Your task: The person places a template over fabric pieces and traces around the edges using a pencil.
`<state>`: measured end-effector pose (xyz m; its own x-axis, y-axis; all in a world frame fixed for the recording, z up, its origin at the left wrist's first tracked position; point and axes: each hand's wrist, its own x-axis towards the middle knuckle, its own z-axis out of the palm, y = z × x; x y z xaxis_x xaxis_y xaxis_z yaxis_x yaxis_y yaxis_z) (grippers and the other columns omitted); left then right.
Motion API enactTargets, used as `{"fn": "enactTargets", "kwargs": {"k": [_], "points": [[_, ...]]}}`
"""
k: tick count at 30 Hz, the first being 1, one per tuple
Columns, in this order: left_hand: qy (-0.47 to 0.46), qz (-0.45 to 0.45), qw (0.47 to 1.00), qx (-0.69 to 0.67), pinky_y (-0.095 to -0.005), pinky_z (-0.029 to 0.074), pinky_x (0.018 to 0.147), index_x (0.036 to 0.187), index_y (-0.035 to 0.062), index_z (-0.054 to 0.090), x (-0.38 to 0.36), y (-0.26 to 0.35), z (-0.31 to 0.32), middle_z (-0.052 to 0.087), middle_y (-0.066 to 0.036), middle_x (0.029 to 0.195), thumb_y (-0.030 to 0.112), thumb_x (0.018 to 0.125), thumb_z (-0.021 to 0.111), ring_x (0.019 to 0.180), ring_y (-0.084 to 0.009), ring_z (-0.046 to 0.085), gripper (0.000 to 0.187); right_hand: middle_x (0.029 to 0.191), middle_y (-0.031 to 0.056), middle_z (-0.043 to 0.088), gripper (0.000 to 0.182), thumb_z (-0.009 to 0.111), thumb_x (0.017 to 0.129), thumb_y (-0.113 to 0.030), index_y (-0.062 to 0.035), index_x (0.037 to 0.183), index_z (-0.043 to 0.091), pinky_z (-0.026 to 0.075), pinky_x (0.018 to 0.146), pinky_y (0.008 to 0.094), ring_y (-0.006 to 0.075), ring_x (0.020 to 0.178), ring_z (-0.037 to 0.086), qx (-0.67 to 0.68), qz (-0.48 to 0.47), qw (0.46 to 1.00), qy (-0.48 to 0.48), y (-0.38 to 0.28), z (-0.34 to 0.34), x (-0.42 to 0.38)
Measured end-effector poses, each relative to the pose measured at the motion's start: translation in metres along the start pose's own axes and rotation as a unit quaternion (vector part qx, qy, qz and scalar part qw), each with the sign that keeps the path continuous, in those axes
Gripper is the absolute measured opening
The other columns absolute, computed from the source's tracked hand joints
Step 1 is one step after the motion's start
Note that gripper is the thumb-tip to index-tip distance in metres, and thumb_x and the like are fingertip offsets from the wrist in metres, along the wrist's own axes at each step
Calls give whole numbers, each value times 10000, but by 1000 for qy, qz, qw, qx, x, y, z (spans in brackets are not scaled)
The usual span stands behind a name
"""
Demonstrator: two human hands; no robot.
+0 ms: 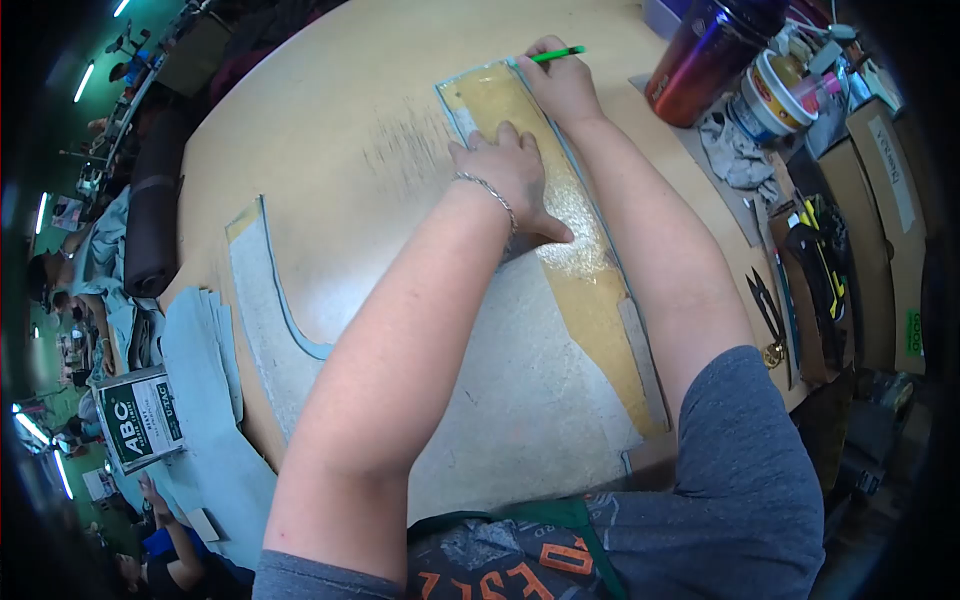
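Note:
A large U-shaped pattern template (520, 370), grey with yellowish, tape-covered patches, lies flat on the table. Thin strips of light blue material (316, 349) show along its edges. My left hand (505, 175), with a chain bracelet at the wrist, rests with fingers spread on the template's upper right arm, pressing on the glossy taped part. At the far end of that same arm, my right hand (565, 88) pinches a green pencil (558, 54). The pencil's lower end is hidden by the fingers, right at the template's top corner.
At the back right stand a red-purple tumbler (705, 65) and a white tub (770, 100) beside a crumpled cloth (738, 155). Black snips (766, 305) lie by the right edge. Light blue sheets (200, 370) and an ABC-labelled packet (140, 418) are at left. A person (175, 550) sits beyond.

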<state>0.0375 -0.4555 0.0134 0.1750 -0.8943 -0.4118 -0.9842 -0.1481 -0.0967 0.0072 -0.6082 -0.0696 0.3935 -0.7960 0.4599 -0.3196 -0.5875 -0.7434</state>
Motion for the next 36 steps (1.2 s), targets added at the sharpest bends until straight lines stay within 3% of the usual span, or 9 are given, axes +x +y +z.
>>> {"fn": "enactTargets", "kwargs": {"k": [5, 7, 12, 18, 23, 27, 31, 34, 36], "points": [[7, 3, 1000, -9, -463, 355, 926, 1295, 11, 303, 0, 1, 4, 342, -168, 1300, 660, 469, 688, 1172, -352, 386, 1119, 728, 170, 589, 181, 540, 808, -242, -73, 860, 500, 464, 625, 411, 348, 715, 577, -61, 1, 997, -52, -28, -46, -55], [22, 0, 1000, -12, -468, 340, 943, 1306, 9, 288, 0, 1, 7, 311, -177, 1333, 656, 454, 697, 1205, -362, 351, 1145, 718, 172, 582, 162, 537, 813, -210, -62, 859, 488, 458, 597, 403, 346, 686, 578, -46, 24, 995, -83, -41, -84, -100], [5, -14, 1000, -13, -433, 281, 1008, 1341, 1, 220, 1, 4, 7, 221, -178, 1391, 661, 434, 698, 1269, -292, 277, 1220, 677, 140, 555, 76, 566, 793, -79, -30, 834, 524, 445, 559, 341, 291, 629, 574, 16, 95, 993, -70, -84, -177, -239], [57, -17, 998, 4, -563, 257, 965, 1317, 77, 289, 1, 6, 24, 295, -133, 1360, 662, 553, 640, 1243, -300, 318, 1024, 712, 111, 560, 80, 563, 792, -34, -3, 860, 536, 428, 540, 275, 178, 591, 549, -19, 230, 968, -98, -153, -286, -370], [258, -40, 960, -98, -482, 358, 900, 1183, 50, 435, -82, 5, 65, 445, -140, 1202, 515, 748, 559, 1103, -289, 445, 649, 754, 144, 544, 74, 502, 808, -20, 13, 871, 523, 432, 603, 293, 211, 656, 551, 26, 252, 967, -38, -175, -286, -362], [423, -134, 866, -229, -376, 420, 799, 941, -17, 577, -199, -75, 144, 573, -198, 935, 359, 770, 608, 910, -338, 528, 414, 874, 205, 530, 145, 476, 786, -51, 37, 892, 520, 425, 741, 387, 363, 833, 524, -55, 118, 986, -108, -136, -234, -316], [319, -357, 848, -225, -390, 440, 705, 902, -33, 566, -337, -147, 219, 578, -179, 778, 362, 750, 633, 776, -333, 555, 428, 836, 208, 558, 191, 536, 757, -130, 33, 856, 550, 438, 729, 396, 373, 805, 547, -166, 156, 963, -141, -100, -192, -284], [219, -444, 759, -423, -345, 445, 659, 895, -29, 561, -370, -140, 247, 551, -133, 688, 357, 753, 639, 688, -273, 553, 419, 779, 209, 576, 209, 582, 733, -158, 28, 825, 559, 450, 702, 400, 375, 749, 565, -158, 202, 955, -152, -99, -189, -274], [294, -417, 759, -405, -318, 442, 624, 887, -21, 559, -373, -119, 252, 539, -87, 674, 354, 762, 635, 650, -214, 532, 403, 715, 167, 603, 246, 627, 735, -202, 22, 806, 556, 468, 656, 361, 300, 685, 599, -130, 227, 951, -162, -82, -187, -270]]}}
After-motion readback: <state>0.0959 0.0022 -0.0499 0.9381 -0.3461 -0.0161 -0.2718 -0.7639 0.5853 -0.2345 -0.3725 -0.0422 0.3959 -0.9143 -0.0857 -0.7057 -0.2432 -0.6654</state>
